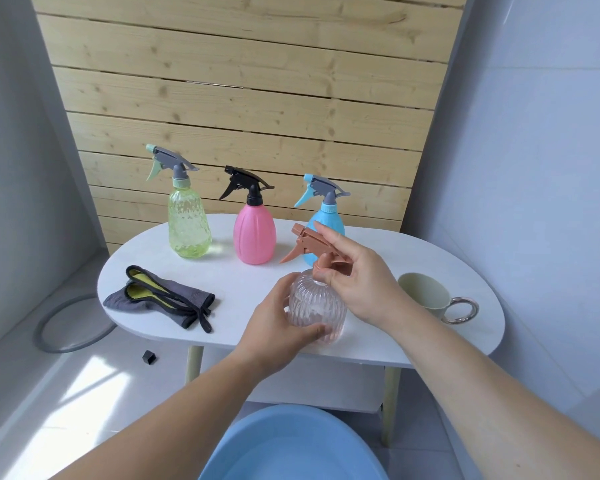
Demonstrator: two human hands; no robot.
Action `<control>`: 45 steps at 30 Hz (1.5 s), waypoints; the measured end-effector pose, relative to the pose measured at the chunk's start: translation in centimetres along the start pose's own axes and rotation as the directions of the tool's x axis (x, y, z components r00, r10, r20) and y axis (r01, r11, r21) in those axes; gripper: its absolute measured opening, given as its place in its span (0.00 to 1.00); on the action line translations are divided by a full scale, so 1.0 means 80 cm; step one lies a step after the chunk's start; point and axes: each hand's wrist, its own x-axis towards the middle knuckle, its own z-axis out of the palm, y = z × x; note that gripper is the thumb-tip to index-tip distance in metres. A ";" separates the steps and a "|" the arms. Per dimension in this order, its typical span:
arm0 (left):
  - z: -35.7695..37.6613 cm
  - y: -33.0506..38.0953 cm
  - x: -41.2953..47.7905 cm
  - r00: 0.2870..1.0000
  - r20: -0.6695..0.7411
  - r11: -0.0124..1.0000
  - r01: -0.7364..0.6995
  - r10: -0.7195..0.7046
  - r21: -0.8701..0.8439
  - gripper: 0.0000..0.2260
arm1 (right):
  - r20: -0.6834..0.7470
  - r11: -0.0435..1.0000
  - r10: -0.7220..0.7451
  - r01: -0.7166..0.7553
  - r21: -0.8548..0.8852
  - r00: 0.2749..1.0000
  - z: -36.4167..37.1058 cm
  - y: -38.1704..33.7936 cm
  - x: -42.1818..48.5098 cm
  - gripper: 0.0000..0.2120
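A clear ribbed spray bottle stands near the front edge of the white oval table. My left hand grips its body from the left. My right hand holds the bottle's brown trigger head at the neck, fingers curled round the collar. Behind stand three more spray bottles: a green one, a pink one with a black head, and a blue one partly hidden by my right hand.
A folded grey and yellow cloth lies at the table's left. A pale green mug with a metallic handle lies on its side at the right. A blue basin sits below in front. A wooden slat wall stands behind.
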 end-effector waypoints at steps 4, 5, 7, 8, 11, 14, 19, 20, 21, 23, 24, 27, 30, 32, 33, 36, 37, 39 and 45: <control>-0.005 0.005 0.000 0.999 0.040 1.000 0.009 -0.010 0.005 0.45 | -0.048 0.993 0.116 -0.117 -0.022 0.992 -0.002 -0.003 -0.016 0.41; -0.008 0.004 0.001 0.998 0.059 1.000 0.017 -0.017 0.000 0.47 | -0.071 0.987 0.161 -0.162 -0.019 0.984 -0.003 -0.003 -0.021 0.42; -0.013 0.006 0.000 0.994 0.098 0.998 0.053 -0.050 -0.029 0.50 | -0.104 0.964 0.262 -0.265 -0.020 0.959 -0.009 -0.002 -0.030 0.40; -0.016 0.007 0.000 0.991 0.120 0.996 0.068 -0.061 -0.052 0.48 | -0.097 0.948 0.311 -0.316 -0.045 0.946 -0.011 0.000 -0.035 0.38; -0.021 0.010 -0.001 0.987 0.152 0.993 0.067 -0.052 -0.098 0.37 | -0.015 0.905 0.417 -0.416 -0.093 0.909 -0.007 0.010 -0.049 0.30; -0.018 0.010 -0.002 0.991 0.130 0.993 0.048 -0.033 -0.108 0.36 | 0.049 0.908 0.419 -0.419 -0.015 0.906 -0.001 0.015 -0.058 0.24; -0.010 0.021 -0.007 0.997 0.070 0.997 0.039 -0.034 -0.067 0.30 | 0.026 0.910 0.412 -0.413 0.035 0.911 -0.008 0.008 -0.058 0.03; -0.008 0.024 -0.007 0.998 0.061 0.998 0.037 -0.034 -0.059 0.29 | 0.015 0.913 0.406 -0.406 0.037 0.914 -0.010 0.010 -0.058 0.04; -0.006 0.027 -0.008 0.998 0.054 0.998 0.034 -0.031 -0.053 0.28 | 0.005 0.915 0.401 -0.401 0.035 0.916 -0.011 0.010 -0.057 0.06; -0.005 0.032 -0.010 0.999 0.042 0.999 0.026 -0.024 -0.045 0.27 | 0.009 0.921 0.388 -0.388 0.038 0.922 -0.014 0.009 -0.056 0.13; -0.004 0.035 -0.010 0.999 0.035 0.999 0.020 -0.019 -0.043 0.26 | 0.010 0.923 0.383 -0.383 0.043 0.924 -0.016 0.007 -0.056 0.18; -0.004 0.052 -0.005 1.000 0.005 1.000 -0.009 0.010 -0.028 0.22 | -0.007 0.929 0.362 -0.361 0.077 0.932 -0.026 -0.003 -0.053 0.20; -0.005 0.080 0.005 0.998 -0.006 0.997 -0.061 0.061 -0.039 0.21 | -0.031 0.938 0.335 -0.330 0.106 0.942 -0.046 -0.015 -0.044 0.17; -0.003 0.101 0.014 0.997 0.012 0.995 -0.079 0.080 -0.054 0.22 | -0.018 0.940 0.321 -0.317 0.124 0.947 -0.065 -0.029 -0.036 0.15; -0.002 0.110 0.020 0.996 0.024 0.994 -0.088 0.090 -0.056 0.22 | -0.012 0.942 0.317 -0.313 0.124 0.948 -0.077 -0.036 -0.032 0.15; 0.010 0.136 0.046 0.992 0.039 0.992 -0.121 0.123 -0.036 0.15 | -0.032 0.945 0.315 -0.310 0.103 0.949 -0.116 -0.044 -0.011 0.18; 0.016 0.144 0.057 0.990 0.045 0.991 -0.132 0.134 -0.032 0.15 | -0.048 0.944 0.320 -0.315 0.099 0.946 -0.128 -0.044 -0.002 0.20; 0.032 0.157 0.081 0.989 0.044 0.990 -0.140 0.142 -0.033 0.13 | -0.052 0.944 0.326 -0.322 0.076 0.944 -0.150 -0.038 0.016 0.22; 0.083 0.152 0.165 0.994 0.036 0.994 -0.099 0.101 -0.048 0.18 | -0.053 0.941 0.338 -0.338 0.007 0.940 -0.195 0.005 0.064 0.28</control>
